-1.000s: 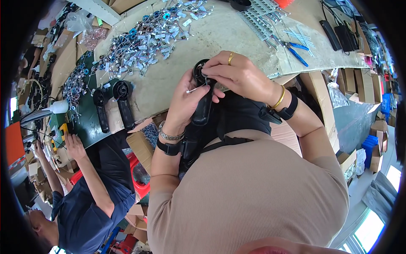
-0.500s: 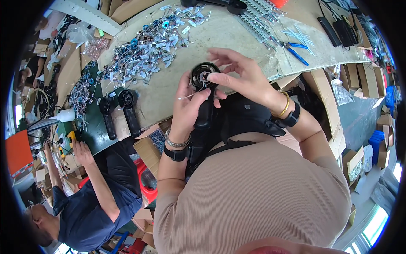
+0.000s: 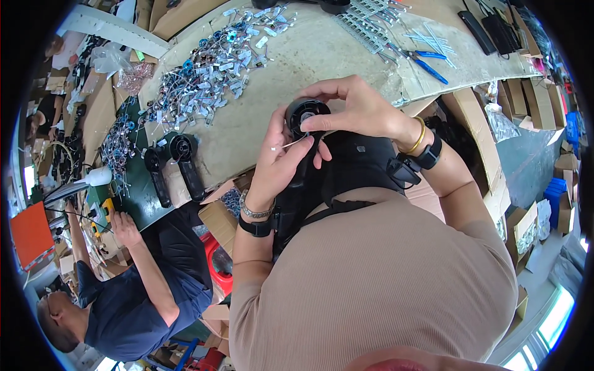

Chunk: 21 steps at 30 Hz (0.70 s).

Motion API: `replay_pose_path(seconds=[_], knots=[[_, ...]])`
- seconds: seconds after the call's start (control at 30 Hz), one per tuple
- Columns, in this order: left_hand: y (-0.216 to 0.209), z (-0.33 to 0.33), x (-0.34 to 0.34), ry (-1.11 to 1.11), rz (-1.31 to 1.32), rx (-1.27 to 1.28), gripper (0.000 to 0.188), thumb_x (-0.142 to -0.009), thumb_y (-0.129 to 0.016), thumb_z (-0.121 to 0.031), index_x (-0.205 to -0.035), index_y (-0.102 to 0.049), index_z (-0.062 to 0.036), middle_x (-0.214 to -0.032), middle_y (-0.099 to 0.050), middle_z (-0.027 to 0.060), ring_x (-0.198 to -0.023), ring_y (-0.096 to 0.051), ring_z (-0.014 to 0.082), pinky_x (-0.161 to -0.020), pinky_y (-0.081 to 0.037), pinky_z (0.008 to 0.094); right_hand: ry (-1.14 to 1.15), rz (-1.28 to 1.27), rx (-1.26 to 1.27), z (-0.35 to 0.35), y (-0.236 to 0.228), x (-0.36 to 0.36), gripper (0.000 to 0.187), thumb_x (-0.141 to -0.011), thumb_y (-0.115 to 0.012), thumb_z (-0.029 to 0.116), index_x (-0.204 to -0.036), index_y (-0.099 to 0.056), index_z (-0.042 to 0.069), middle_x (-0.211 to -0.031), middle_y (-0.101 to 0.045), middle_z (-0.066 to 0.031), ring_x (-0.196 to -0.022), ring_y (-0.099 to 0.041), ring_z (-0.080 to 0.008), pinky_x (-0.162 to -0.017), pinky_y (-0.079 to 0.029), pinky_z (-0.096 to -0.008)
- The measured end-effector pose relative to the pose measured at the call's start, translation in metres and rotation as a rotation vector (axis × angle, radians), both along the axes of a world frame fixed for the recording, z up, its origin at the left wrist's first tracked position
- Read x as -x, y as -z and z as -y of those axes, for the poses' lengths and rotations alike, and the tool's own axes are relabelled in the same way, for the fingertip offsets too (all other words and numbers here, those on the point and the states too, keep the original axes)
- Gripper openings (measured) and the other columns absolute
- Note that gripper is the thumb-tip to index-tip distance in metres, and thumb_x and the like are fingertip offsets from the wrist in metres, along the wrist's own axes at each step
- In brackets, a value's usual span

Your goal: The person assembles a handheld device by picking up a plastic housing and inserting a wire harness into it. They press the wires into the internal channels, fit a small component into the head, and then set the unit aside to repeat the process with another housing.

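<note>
My left hand (image 3: 279, 157) grips a black round-headed housing with a handle (image 3: 296, 115), in front of me at the table's near edge. The left thumb lies below the round head, beside a thin pale wire (image 3: 289, 145) that sticks out to the left. My right hand (image 3: 359, 114) is closed around the head's far rim, its thumb pressed into the open middle. A small metallic part (image 3: 306, 116) shows there, partly hidden by that thumb. The handle is mostly covered by my left hand and dark against my black bag.
A heap of small wired motors (image 3: 216, 77) spreads over the table's left half. Two similar black housings (image 3: 190, 170) lie at the left edge. Blue-handled pliers (image 3: 430, 68) rest at the far right beside metal strips (image 3: 365, 28). A co-worker (image 3: 142, 297) sits at left.
My right fingers have come down from above the round head onto its far rim. The right thumb stays in the middle. The housing has shifted slightly toward me and right.
</note>
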<state>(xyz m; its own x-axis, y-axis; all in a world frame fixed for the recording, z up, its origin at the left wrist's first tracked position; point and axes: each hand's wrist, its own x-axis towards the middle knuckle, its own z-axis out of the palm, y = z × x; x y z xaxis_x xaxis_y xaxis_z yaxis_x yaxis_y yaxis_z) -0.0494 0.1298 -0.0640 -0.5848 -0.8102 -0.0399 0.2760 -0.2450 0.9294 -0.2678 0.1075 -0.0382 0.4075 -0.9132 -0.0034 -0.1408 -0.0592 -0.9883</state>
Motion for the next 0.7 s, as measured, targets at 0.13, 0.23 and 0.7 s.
replay_pose_path(seconds=[0.13,0.23,0.7], knots=[[0.001,-0.002,-0.001,0.020,0.049,0.000,0.048,-0.099,-0.049,0.006,-0.144,-0.034,0.0015,-0.124,-0.058,0.0171,-0.083,-0.071,0.0228,-0.064,-0.057,0.0312,-0.061,-0.082,0.067,0.000,-0.004,0.007,0.043,-0.089,-0.085,0.017,-0.124,-0.073,-0.003,-0.111,-0.076,-0.0107,-0.103,-0.068,-0.0142,-0.098,-0.053,-0.0314],[0.000,-0.002,-0.001,0.048,0.070,-0.011,0.047,-0.100,-0.048,0.006,-0.144,-0.034,0.0018,-0.123,-0.058,0.0168,-0.082,-0.071,0.0226,-0.065,-0.057,0.0313,-0.060,-0.084,0.049,-0.002,0.000,0.008,0.043,-0.088,-0.085,0.017,-0.124,-0.072,-0.004,-0.111,-0.076,-0.0109,-0.103,-0.068,-0.0143,-0.098,-0.053,-0.0313],[-0.007,0.008,-0.013,-0.228,0.244,0.149,0.056,-0.098,-0.067,0.000,-0.147,-0.040,-0.0023,-0.121,-0.063,0.0132,-0.086,-0.070,0.0167,-0.064,-0.061,0.0287,0.086,0.168,-0.114,0.007,0.023,-0.015,0.051,-0.094,-0.078,0.008,-0.140,-0.059,-0.004,-0.122,-0.071,-0.0102,-0.109,-0.067,-0.0133,-0.098,-0.053,-0.0286]])
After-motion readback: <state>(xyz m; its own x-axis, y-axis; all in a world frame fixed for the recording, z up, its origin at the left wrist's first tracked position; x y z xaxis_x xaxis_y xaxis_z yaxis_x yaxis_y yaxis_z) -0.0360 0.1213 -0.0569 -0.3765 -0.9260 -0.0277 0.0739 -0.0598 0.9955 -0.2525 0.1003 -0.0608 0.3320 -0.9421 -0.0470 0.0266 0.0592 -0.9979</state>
